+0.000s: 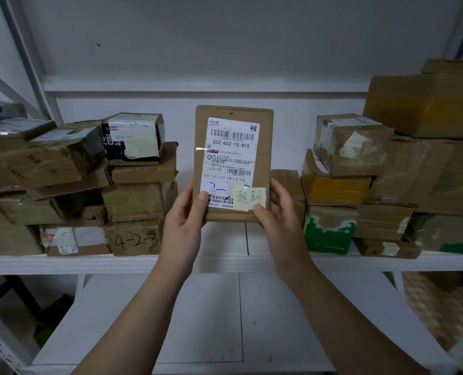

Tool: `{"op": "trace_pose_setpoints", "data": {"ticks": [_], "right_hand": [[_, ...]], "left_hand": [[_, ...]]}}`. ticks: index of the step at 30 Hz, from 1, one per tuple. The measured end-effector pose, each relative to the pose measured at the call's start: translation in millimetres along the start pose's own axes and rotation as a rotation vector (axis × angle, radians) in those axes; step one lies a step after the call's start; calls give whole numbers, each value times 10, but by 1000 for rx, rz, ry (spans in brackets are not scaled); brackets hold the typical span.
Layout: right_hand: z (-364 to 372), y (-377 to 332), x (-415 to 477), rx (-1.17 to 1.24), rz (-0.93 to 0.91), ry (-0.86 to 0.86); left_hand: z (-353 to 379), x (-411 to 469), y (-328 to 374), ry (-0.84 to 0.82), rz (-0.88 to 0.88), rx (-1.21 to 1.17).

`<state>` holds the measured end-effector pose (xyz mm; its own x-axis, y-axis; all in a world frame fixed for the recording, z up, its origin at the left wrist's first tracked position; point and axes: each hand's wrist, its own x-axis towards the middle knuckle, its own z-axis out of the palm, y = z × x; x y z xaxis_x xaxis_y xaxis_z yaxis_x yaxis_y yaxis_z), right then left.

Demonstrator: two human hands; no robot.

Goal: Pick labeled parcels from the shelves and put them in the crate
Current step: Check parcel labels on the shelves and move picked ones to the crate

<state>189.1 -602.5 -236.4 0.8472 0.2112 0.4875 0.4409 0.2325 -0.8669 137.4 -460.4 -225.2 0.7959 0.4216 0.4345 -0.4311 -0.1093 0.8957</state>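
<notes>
A flat brown cardboard parcel (233, 161) stands upright in front of the white shelf (225, 262), its face toward me. It carries a white shipping label with barcodes and a yellow sticky note with handwriting near the lower right. My left hand (183, 220) grips its lower left edge, thumb on the label. My right hand (276, 215) grips its lower right edge, thumb just under the sticky note. No crate is in view.
Stacks of brown parcels (133, 185) fill the shelf on the left, one marked 4-2-3. More boxes (338, 190) and a large carton (425, 104) pile up on the right. A lower white shelf (238, 320) lies below. Metal shelf uprights (33, 66) stand at the left.
</notes>
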Motion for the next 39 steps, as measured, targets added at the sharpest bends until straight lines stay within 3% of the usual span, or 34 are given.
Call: {"op": "trace_pose_setpoints", "data": {"ticks": [7,15,21,30,39], "right_hand": [[63,-46,-170,41,-99,171],[-359,-158,-628,-9,-126,494],[-986,-356,-1223,-171,-97,770],[-2133,-595,-2195,-207,-3,1207],[-3383,-953,-3444,-360,155,1406]], "left_hand": [[8,-36,-17,-46,128,52],[437,-248,-87,-320,158,-31],[1125,-724,-73,-580,109,-124],[2483,-1672,-150,-950,16,-189],[3824,-3039,-254,-1218,-106,-230]]}}
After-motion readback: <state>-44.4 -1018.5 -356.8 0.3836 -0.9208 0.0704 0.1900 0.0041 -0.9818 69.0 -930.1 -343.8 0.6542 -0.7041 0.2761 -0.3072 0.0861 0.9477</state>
